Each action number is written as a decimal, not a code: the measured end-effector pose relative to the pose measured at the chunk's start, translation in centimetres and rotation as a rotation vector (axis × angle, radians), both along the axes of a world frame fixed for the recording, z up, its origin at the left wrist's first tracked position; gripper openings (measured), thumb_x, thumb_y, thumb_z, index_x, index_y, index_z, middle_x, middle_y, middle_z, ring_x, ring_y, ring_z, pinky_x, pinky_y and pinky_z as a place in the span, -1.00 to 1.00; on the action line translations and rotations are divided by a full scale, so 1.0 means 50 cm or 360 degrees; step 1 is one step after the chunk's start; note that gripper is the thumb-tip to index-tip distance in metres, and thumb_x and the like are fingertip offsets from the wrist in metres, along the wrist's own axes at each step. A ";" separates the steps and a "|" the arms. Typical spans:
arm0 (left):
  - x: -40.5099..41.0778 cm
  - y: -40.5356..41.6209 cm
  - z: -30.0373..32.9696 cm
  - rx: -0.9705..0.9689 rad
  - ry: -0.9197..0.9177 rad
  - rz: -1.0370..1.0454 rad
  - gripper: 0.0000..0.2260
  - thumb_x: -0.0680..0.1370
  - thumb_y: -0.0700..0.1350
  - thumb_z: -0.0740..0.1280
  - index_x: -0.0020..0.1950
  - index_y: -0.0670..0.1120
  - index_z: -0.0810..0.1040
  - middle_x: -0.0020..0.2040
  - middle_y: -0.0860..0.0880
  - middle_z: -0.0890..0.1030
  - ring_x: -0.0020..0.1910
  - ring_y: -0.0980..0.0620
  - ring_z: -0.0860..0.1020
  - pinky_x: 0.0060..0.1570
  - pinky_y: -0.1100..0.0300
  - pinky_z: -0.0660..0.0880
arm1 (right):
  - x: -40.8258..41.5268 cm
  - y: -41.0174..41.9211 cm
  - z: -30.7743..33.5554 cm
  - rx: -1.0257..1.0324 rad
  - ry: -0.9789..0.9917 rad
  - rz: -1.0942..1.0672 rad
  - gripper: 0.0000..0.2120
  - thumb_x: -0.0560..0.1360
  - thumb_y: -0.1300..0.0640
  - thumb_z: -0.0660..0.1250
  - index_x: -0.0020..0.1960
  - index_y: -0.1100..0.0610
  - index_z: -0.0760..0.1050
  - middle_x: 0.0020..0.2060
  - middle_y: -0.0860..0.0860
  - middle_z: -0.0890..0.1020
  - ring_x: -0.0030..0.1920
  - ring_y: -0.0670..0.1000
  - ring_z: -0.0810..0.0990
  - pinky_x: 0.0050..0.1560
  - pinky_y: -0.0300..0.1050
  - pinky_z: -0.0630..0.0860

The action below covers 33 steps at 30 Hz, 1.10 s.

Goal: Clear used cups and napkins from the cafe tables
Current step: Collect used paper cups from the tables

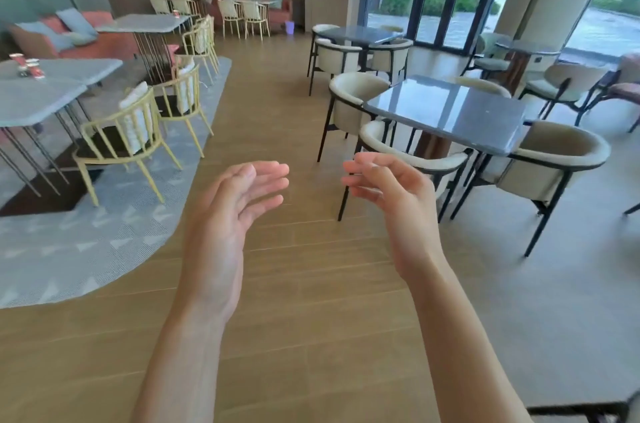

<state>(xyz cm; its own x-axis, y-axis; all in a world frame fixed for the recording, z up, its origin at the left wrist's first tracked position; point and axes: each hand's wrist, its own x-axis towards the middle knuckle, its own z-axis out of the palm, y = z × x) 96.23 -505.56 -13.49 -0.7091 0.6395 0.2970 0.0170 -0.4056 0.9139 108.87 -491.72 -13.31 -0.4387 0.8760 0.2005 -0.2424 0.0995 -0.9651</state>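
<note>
Head view: wide bare floor [277,104] ahead between chairs. Left hand [225,214] and right hand [391,201] raised, fingers loosely spread, holding nothing. Red cups [29,65] upright on far-left desk [86,71].

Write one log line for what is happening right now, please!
left hand: open, holds nothing | right hand: open, holds nothing | red cups: on grey table far left, untouched | place: cafe aisle
</note>
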 end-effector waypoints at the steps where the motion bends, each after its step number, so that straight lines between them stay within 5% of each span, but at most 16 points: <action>1: -0.036 0.032 0.006 0.0005 -0.0014 0.0010 -0.70 0.60 -0.03 0.21 0.10 -0.17 0.65 0.14 -0.17 0.72 0.20 -0.14 0.67 0.26 -0.12 0.53 | -0.036 0.036 0.007 0.0002 -0.0008 0.0017 -0.74 0.43 0.06 0.38 0.03 0.17 0.68 -0.03 0.13 0.75 0.04 0.15 0.71 0.12 -0.02 0.64; 13: -0.508 0.472 -0.062 0.0008 0.0012 0.0040 -0.74 0.61 -0.04 0.22 0.02 -0.05 0.70 0.13 -0.12 0.72 0.19 -0.11 0.67 0.24 -0.11 0.53 | -0.512 0.466 -0.062 0.0022 -0.0150 0.0067 -0.84 0.63 0.22 0.30 0.10 0.19 0.66 -0.04 0.04 0.76 0.03 0.09 0.73 0.16 -0.02 0.64; 23: -0.913 0.858 -0.007 -0.0009 -0.0005 -0.0010 -0.76 0.60 -0.07 0.25 -0.04 -0.01 0.72 0.09 -0.13 0.72 0.16 -0.15 0.67 0.24 -0.15 0.55 | -0.869 0.840 -0.028 -0.0012 -0.0130 -0.0105 -0.82 0.63 0.24 0.28 0.09 0.18 0.66 -0.02 0.06 0.76 0.05 0.11 0.72 0.10 -0.04 0.65; 33: -1.203 1.283 -0.079 -0.0087 -0.0071 0.0039 -0.78 0.56 -0.10 0.28 -0.10 0.01 0.74 0.07 -0.14 0.72 0.11 -0.16 0.68 0.20 -0.15 0.57 | -1.172 1.271 -0.115 -0.0108 -0.0092 -0.0111 -0.81 0.64 0.23 0.27 0.09 0.16 0.67 -0.02 0.06 0.76 0.04 0.10 0.73 0.14 0.03 0.65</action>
